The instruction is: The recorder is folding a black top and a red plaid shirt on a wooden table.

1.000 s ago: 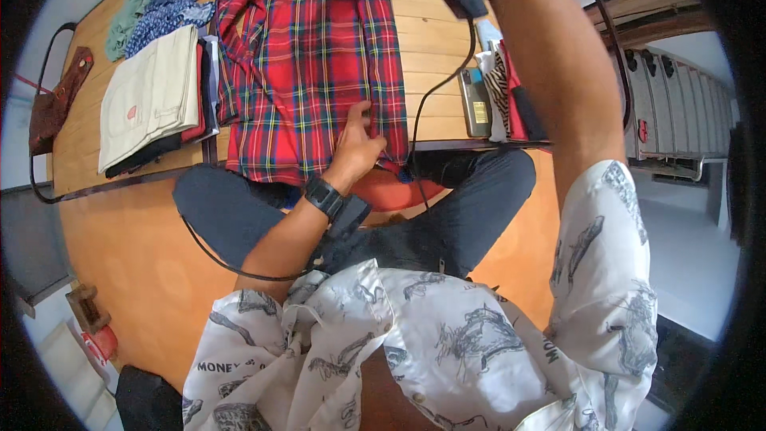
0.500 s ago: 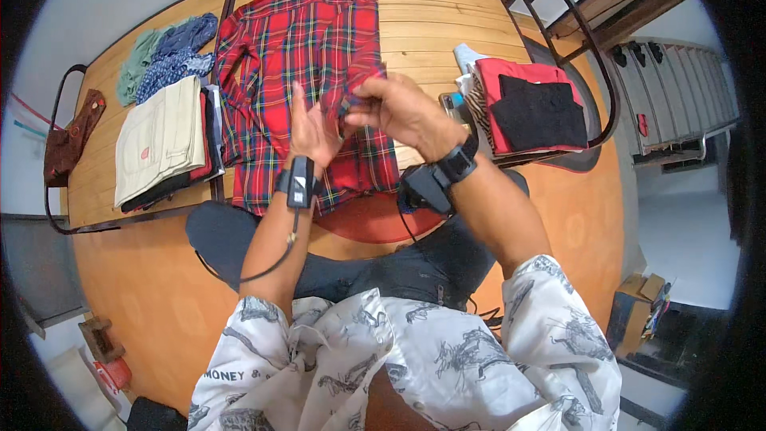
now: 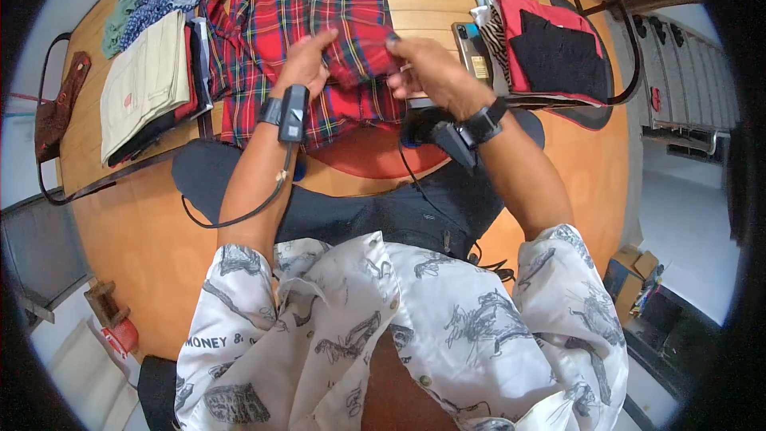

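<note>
A red plaid long-sleeved shirt (image 3: 275,8) lies spread on the slatted wooden table, its lower edge hanging over the front. Across its right half, one sleeve (image 3: 363,54) is stretched between my two hands. At the sleeve's left side my left hand (image 3: 305,65) grips the cloth, thumb on top and fingers curled under. My right hand (image 3: 437,76) pinches its other end between thumb and fingers. The fingertips are partly covered by the fabric. Both wrists carry strapped-on black devices.
Folded trousers (image 3: 148,84) top a stack at the left, with crumpled blue and green clothes (image 3: 155,0) behind. Red and black folded clothes (image 3: 558,56) sit at the right, beside a phone (image 3: 472,52). A dark metal rail (image 3: 630,40) bounds the table's right end. A red stool (image 3: 383,161) stands below.
My hands have moved apart, drawing the bunched sleeve out flatter between them. The view has tipped down, so the table sits higher in the picture.
</note>
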### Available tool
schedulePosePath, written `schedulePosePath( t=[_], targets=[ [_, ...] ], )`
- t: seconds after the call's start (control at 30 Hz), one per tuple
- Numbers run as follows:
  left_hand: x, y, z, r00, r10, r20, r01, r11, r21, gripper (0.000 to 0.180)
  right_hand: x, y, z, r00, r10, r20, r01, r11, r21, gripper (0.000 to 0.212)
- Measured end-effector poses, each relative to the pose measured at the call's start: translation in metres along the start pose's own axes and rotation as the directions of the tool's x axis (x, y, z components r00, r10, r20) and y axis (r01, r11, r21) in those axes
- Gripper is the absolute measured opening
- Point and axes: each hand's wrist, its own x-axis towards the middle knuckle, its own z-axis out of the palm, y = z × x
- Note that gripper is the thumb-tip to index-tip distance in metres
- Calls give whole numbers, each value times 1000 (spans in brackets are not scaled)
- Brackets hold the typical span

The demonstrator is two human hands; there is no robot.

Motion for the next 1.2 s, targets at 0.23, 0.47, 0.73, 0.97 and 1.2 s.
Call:
schedulePosePath(
  t=[0.23,0.47,0.73,0.97,1.2],
  targets=[
    [-42,-23,25,997,38,-68,-10,931,364,42,7,73,-28,983,180,-44,-185,964,-192,33],
    [-56,-22,22,998,-9,-69,48,809,585,64,7,84,-28,993,76,-88,-104,916,-387,40],
    [-55,-25,20,997,1,-80,47,811,583,90,13,89,-27,986,-132,-98,36,757,-652,45],
    [-52,-38,19,994,49,-97,31,729,683,88,8,89,-31,974,-183,-137,37,718,-695,46],
    [-52,-40,19,988,143,-65,-14,494,869,44,2,93,-29,955,-270,-124,38,526,-850,45]
  ],
)
